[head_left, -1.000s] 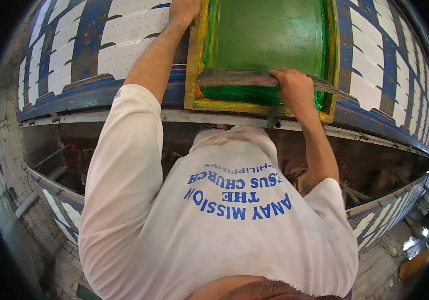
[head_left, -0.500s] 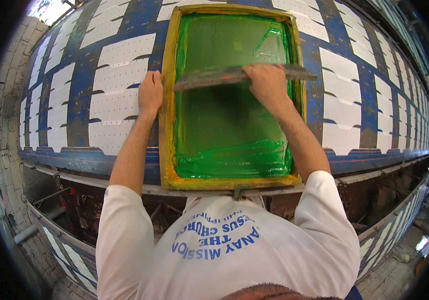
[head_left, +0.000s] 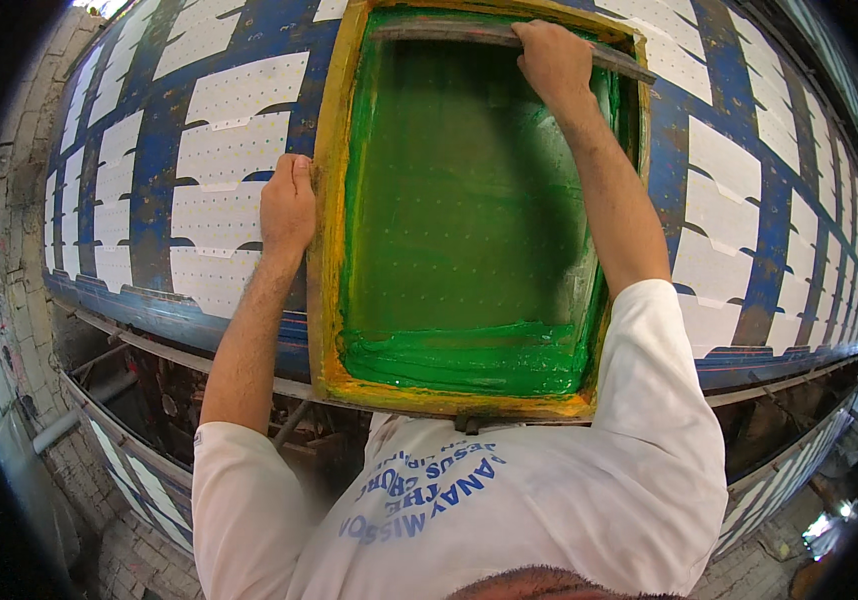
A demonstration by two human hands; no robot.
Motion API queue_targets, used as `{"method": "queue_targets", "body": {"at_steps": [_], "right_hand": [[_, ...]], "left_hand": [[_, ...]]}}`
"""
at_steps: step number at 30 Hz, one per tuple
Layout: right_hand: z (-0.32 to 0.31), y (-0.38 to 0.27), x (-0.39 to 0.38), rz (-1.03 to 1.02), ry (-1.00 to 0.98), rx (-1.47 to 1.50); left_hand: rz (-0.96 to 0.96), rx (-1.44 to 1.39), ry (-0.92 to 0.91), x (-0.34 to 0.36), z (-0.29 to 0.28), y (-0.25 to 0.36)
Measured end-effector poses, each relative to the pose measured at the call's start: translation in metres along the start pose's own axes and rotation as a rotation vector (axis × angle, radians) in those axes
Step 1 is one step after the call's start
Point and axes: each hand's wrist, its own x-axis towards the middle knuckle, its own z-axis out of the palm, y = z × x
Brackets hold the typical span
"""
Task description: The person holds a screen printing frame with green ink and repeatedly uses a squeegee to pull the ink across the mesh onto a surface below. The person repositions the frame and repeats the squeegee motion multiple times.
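A screen printing frame (head_left: 328, 270) with yellow-stained wooden bars lies in front of me, its mesh coated with green ink. My right hand (head_left: 557, 68) is closed around a long squeegee (head_left: 439, 33), which spans the mesh crosswise at the far end. The squeegee's right end reaches over the right bar. At the left bar, my left hand (head_left: 289, 205) is closed, thumb side up, against the wood; its fingertips are hidden. A thick band of green ink (head_left: 459, 360) lies along the near end of the mesh.
White dotted sheets (head_left: 234, 150) with notched edges lie in columns on a long blue table (head_left: 149, 210), left and right of the frame. A metal rail (head_left: 189, 370) runs along the near table edge. Left of the table is a block-paved surface (head_left: 19, 190).
My right hand has pushed the squeegee away from me, from the upper part of the mesh to its far end. My left hand stays at the left bar. The view has shifted slightly.
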Motion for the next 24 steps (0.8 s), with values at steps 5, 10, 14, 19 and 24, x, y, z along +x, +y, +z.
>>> {"method": "queue_targets", "body": {"at_steps": [5, 10, 14, 19, 24], "right_hand": [[0.02, 0.024, 0.03, 0.027, 0.02, 0.046], [0.009, 0.011, 0.037, 0.257, -0.198, -0.002], [-0.034, -0.033, -0.002, 0.337, -0.213, 0.041], [-0.105, -0.089, -0.087, 0.483, -0.426, 0.094], [-0.164, -0.14, -0.175, 0.565, -0.47, 0.086]], "left_hand": [[-0.015, 0.003, -0.006, 0.001, -0.001, 0.0], [0.038, -0.01, 0.012, 0.001, 0.0, -0.001], [0.04, 0.053, -0.014, 0.002, -0.001, -0.003], [0.104, 0.052, 0.022, 0.004, 0.004, -0.011], [0.16, 0.054, 0.003, 0.009, 0.007, -0.016]]}}
